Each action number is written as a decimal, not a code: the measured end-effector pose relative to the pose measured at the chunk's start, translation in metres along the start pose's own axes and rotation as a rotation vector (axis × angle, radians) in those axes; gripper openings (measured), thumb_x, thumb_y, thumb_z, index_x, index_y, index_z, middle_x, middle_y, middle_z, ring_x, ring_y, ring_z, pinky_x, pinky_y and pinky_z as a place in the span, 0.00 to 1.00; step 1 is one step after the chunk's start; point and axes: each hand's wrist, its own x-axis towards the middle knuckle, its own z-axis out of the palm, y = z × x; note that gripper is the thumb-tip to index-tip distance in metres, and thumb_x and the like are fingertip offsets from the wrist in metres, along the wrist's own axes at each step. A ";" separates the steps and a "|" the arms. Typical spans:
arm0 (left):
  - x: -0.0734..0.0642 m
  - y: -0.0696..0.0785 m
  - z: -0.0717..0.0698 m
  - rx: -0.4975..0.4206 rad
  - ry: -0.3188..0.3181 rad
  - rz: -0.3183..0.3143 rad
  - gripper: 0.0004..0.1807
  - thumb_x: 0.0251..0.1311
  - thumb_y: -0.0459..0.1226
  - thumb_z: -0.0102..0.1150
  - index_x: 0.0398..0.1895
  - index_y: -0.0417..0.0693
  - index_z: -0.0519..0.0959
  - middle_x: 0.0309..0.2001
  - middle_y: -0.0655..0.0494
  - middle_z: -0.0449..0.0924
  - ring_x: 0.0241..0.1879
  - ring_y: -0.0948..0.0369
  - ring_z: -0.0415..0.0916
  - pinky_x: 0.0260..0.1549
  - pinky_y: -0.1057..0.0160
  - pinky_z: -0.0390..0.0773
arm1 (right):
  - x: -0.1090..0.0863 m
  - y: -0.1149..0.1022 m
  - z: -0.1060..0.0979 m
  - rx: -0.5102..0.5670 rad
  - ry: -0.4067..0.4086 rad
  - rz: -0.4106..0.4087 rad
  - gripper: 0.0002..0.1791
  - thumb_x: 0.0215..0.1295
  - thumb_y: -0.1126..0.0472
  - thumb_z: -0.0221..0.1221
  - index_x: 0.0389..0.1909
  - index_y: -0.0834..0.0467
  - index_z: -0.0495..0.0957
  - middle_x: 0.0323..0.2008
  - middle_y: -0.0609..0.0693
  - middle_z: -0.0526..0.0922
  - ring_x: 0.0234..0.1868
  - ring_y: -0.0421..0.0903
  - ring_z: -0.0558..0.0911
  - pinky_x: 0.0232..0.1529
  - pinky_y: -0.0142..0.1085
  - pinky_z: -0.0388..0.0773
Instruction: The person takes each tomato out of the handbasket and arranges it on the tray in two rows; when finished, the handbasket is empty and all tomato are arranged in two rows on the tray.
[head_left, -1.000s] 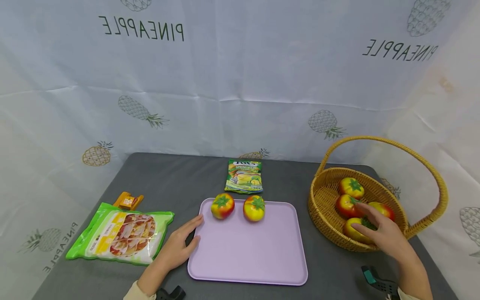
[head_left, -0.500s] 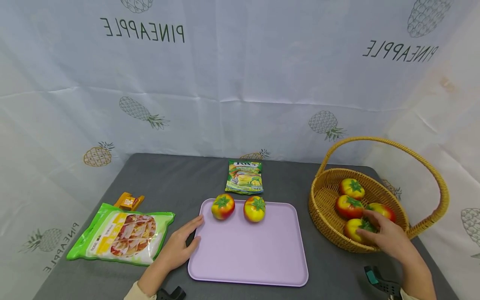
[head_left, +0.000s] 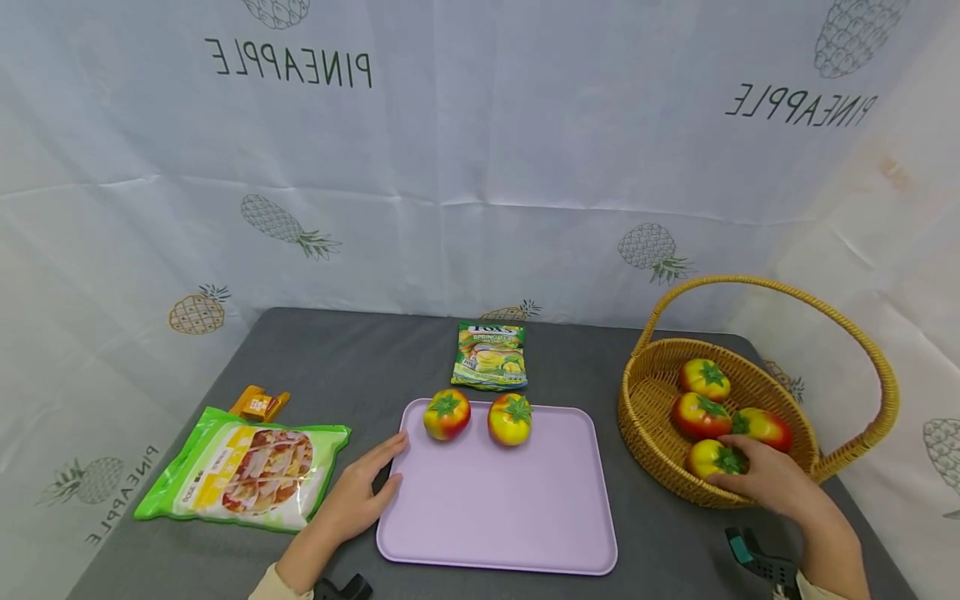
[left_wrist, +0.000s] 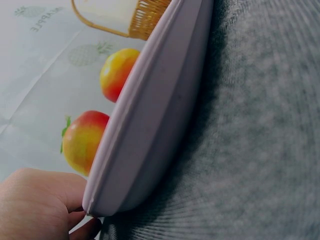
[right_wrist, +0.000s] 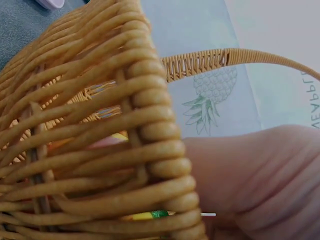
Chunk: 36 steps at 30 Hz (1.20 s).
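Yellow-red fruit [head_left: 707, 458], lower right of head frame, inside basket [head_left: 651, 393]. Right hand [head_left: 774, 477]: thumb and fingers curled about it. Left hand [head_left: 357, 496]: fingers extended, touching left rim of tray [head_left: 495, 517]. Judged light, firm, slightly slippery; best gripped round its sides, below leaves [head_left: 728, 459].

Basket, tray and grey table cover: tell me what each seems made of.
Basket: probably wicker or a plastic imitation, slightly shiny; strands weave around ribs.
Tray: likely moulded plastic, smooth, low sheen; uniform lilac, rounded corners.
Table cover: seems cloth, matte; thread-like texture in the left wrist view.
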 end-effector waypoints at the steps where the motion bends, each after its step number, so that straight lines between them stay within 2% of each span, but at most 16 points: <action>1: 0.000 0.000 0.000 0.001 0.000 0.000 0.26 0.56 0.33 0.62 0.60 0.42 0.74 0.64 0.51 0.72 0.61 0.52 0.71 0.62 0.81 0.54 | 0.000 0.000 0.000 -0.002 -0.003 -0.001 0.43 0.56 0.42 0.63 0.58 0.75 0.66 0.52 0.76 0.73 0.49 0.71 0.74 0.43 0.58 0.74; 10: 0.000 0.001 0.000 0.004 0.000 0.005 0.26 0.56 0.32 0.62 0.60 0.41 0.74 0.63 0.51 0.72 0.61 0.52 0.72 0.62 0.80 0.56 | 0.001 0.000 0.002 0.002 0.007 -0.013 0.42 0.54 0.44 0.65 0.57 0.74 0.66 0.51 0.76 0.73 0.48 0.70 0.75 0.42 0.59 0.74; 16: 0.000 0.002 -0.001 0.015 -0.004 -0.009 0.26 0.56 0.33 0.62 0.60 0.42 0.74 0.63 0.52 0.72 0.61 0.53 0.72 0.60 0.67 0.68 | -0.003 -0.002 0.000 0.044 0.064 -0.022 0.43 0.56 0.45 0.64 0.61 0.72 0.64 0.55 0.77 0.69 0.49 0.71 0.74 0.40 0.57 0.75; 19: 0.001 0.002 -0.001 0.021 -0.007 -0.014 0.26 0.56 0.33 0.62 0.60 0.43 0.74 0.63 0.52 0.72 0.61 0.53 0.72 0.60 0.64 0.69 | -0.006 -0.005 0.001 0.081 0.100 -0.040 0.43 0.58 0.45 0.63 0.63 0.70 0.62 0.57 0.77 0.67 0.50 0.71 0.74 0.40 0.57 0.75; 23: 0.001 0.002 -0.001 0.014 -0.003 -0.010 0.26 0.56 0.33 0.62 0.60 0.42 0.74 0.63 0.51 0.72 0.61 0.53 0.72 0.61 0.71 0.65 | -0.009 -0.012 0.004 0.128 0.165 -0.086 0.41 0.59 0.47 0.63 0.65 0.67 0.61 0.58 0.74 0.66 0.50 0.69 0.73 0.40 0.56 0.75; 28: 0.001 0.002 0.000 -0.002 0.016 0.012 0.26 0.55 0.32 0.62 0.60 0.41 0.74 0.63 0.49 0.73 0.60 0.51 0.72 0.62 0.84 0.51 | -0.008 -0.026 0.004 0.174 0.234 -0.117 0.42 0.59 0.47 0.63 0.67 0.64 0.59 0.59 0.71 0.64 0.51 0.66 0.72 0.41 0.56 0.74; 31: 0.001 0.002 0.000 -0.010 0.026 0.026 0.26 0.54 0.30 0.62 0.59 0.39 0.74 0.62 0.48 0.73 0.60 0.50 0.72 0.61 0.86 0.48 | -0.005 -0.036 0.002 0.201 0.277 -0.142 0.42 0.59 0.48 0.63 0.69 0.62 0.58 0.60 0.70 0.63 0.51 0.65 0.71 0.41 0.55 0.74; 36: 0.001 0.001 0.000 -0.014 0.027 0.028 0.26 0.54 0.30 0.62 0.59 0.39 0.74 0.62 0.49 0.73 0.60 0.50 0.72 0.61 0.86 0.48 | 0.000 -0.054 0.002 0.239 0.371 -0.218 0.40 0.57 0.51 0.66 0.68 0.59 0.61 0.61 0.67 0.64 0.52 0.64 0.71 0.43 0.54 0.76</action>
